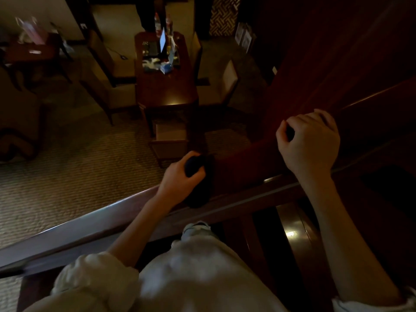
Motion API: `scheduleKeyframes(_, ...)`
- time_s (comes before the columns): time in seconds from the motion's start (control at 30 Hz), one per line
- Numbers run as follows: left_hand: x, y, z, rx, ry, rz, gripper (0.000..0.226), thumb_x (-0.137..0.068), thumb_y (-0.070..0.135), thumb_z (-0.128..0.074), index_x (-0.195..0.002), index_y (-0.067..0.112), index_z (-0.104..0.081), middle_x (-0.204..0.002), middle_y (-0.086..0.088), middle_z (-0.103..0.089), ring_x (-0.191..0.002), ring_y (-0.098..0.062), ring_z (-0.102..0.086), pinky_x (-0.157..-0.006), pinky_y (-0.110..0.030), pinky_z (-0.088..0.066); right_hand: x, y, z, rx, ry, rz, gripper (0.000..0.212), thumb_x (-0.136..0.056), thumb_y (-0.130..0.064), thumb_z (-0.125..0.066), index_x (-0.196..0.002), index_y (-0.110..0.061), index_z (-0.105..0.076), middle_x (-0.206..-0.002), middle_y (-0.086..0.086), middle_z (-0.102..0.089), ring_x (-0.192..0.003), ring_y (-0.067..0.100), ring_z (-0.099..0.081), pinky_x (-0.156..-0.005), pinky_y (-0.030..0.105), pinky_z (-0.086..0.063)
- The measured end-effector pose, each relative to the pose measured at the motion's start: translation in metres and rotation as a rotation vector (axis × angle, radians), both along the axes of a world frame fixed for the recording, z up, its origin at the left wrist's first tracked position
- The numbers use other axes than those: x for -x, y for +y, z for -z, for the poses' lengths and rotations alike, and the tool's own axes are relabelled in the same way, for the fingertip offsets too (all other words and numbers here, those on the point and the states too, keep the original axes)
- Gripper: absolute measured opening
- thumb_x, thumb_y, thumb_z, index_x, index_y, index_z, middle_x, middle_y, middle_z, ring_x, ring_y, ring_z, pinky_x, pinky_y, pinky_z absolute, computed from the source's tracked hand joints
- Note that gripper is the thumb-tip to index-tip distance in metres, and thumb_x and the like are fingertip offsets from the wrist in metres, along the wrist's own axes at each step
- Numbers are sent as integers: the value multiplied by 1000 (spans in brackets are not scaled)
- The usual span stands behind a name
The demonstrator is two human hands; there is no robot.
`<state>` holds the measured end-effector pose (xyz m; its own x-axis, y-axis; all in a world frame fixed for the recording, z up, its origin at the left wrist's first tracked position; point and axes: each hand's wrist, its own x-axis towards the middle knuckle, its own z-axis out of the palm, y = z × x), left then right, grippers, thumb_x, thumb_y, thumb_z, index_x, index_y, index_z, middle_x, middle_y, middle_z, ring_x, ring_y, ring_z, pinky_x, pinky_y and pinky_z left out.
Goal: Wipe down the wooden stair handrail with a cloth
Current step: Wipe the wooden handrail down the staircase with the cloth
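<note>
The left hand has its fingers curled round a dark cloth. It holds the cloth bunched up and presses it on the wooden handrail. The cloth hangs over the top of the rail, near the middle of the scene. The rail is long and shiny and runs from near left up to far right.

The right hand is further right, well apart from the cloth. Its fingers are curled and it rests on a thick red-brown block of wood beside the rail. There is a dark gap between its thumb and fingers, and I cannot tell if it holds anything.

Both arms are bare, with a white sleeve pushed up on the left one. A pale shoe shows just below the rail, next to a shiny dark step.

Far off, down below, there is a brown carpet. A dark table stands there with bottles at its far end and a chair on its right.
</note>
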<state>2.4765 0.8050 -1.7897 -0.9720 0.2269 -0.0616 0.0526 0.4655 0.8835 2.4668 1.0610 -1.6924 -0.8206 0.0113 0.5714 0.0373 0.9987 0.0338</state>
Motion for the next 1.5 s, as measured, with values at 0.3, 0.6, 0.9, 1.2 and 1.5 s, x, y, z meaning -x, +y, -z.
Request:
scheduleKeyframes(0.3,-35,59,-20,248,391,56,75,-79,62,-56,-137,17,-42,-133,-6,-46,-125,-22,-41,-113,-47,-28,0,3,0,8,-4,-40,31,-96,-24,-46,-76,-10,-66,-74,6,-66,-81,23,-62,-104,40,-38)
scheduleKeyframes(0.6,-43,132,-48,395,513,-35,90,-83,61,-50,-151,14,-16,-152,-12,-29,-142,-24,-26,-116,-59,4,-2,4,-3,6,-59,-66,44,-96,-32,-32,-89,-6,-68,-89,12,-69,-94,29,-60,-103,40,-31)
scheduleKeyframes(0.9,-59,101,-13,599,733,25,100,-77,42,-76,-149,17,-12,-152,-17,-32,-141,-27,-29,-116,-58,-6,-2,0,-6,4,-106,-65,37,-96,-27,-38,-89,-7,-68,-90,11,-70,-95,29,-60,-104,42,-32)
scheduleKeyframes(1.2,-63,144,-40,438,818,-118,94,-59,7,-88,-137,-1,-37,-138,-25,-48,-133,-28,-22,-106,-49,-21,-7,1,-11,6,-124,-72,37,-97,-27,-39,-90,-6,-68,-91,12,-70,-98,29,-60,-104,41,-32)
scheduleKeyframes(1.5,-98,15,39,502,405,-211,81,-78,18,-74,-141,20,-24,-149,-22,-34,-135,-43,-36,-100,-60,-42,-7,-6,-9,-3,-156,-36,37,-97,-28,-39,-90,-6,-67,-92,13,-69,-102,30,-60,-108,43,-29)
